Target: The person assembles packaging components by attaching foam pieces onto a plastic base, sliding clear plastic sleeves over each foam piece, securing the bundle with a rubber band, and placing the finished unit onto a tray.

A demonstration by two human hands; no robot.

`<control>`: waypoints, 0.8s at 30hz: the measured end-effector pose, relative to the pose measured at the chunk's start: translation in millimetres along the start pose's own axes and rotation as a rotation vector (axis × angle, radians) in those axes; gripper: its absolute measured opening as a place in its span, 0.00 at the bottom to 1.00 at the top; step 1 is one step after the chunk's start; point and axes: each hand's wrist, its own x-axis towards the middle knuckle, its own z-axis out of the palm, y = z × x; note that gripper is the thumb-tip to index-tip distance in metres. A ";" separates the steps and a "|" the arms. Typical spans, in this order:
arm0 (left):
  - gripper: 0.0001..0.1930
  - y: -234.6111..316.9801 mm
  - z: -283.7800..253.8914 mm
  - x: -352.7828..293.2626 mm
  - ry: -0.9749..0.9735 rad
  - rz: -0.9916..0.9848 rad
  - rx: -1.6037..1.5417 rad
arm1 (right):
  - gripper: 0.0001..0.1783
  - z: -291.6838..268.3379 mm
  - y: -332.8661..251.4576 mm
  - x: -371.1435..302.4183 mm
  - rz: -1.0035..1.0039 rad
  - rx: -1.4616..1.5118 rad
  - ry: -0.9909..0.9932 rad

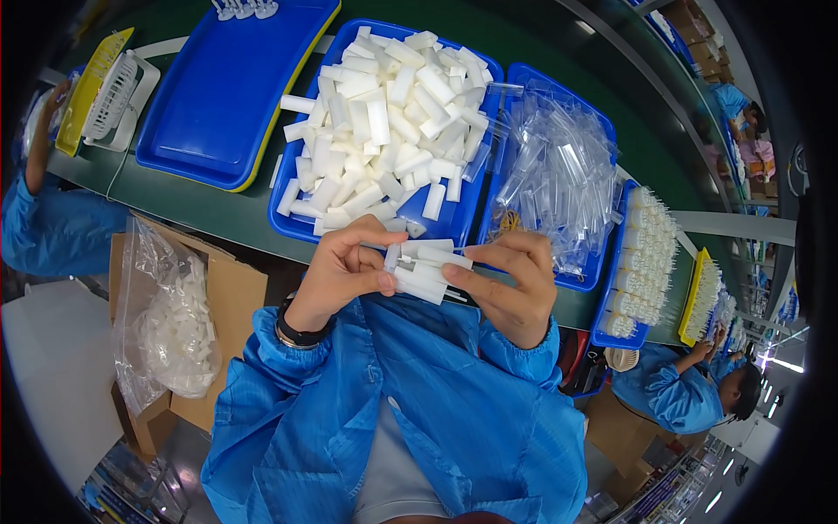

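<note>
Both hands (345,265) pinch a small bunch of long, plain white blocks (422,276), on the near side of a blue tray (447,215).

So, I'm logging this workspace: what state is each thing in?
Left hand, closed on white pieces
Right hand, closed on white pieces
Middle blue tray, heaped with white blocks
Tray of clear pieces, heaped
Left blue tray, few white parts at far end
Cardboard box, open
Plastic bag, partly filled
</note>
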 end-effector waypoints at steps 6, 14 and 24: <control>0.21 1.0 2.8 0.2 -0.054 -0.100 -0.004 | 0.24 -3.4 5.6 -0.5 -0.131 -0.006 -0.118; 0.20 -0.5 8.3 3.9 -0.086 -0.167 -0.001 | 0.21 -7.4 8.3 2.9 -0.126 0.023 -0.184; 0.25 6.7 13.9 8.9 -0.063 -0.117 -0.079 | 0.20 -39.1 46.6 -47.2 0.697 -0.392 0.310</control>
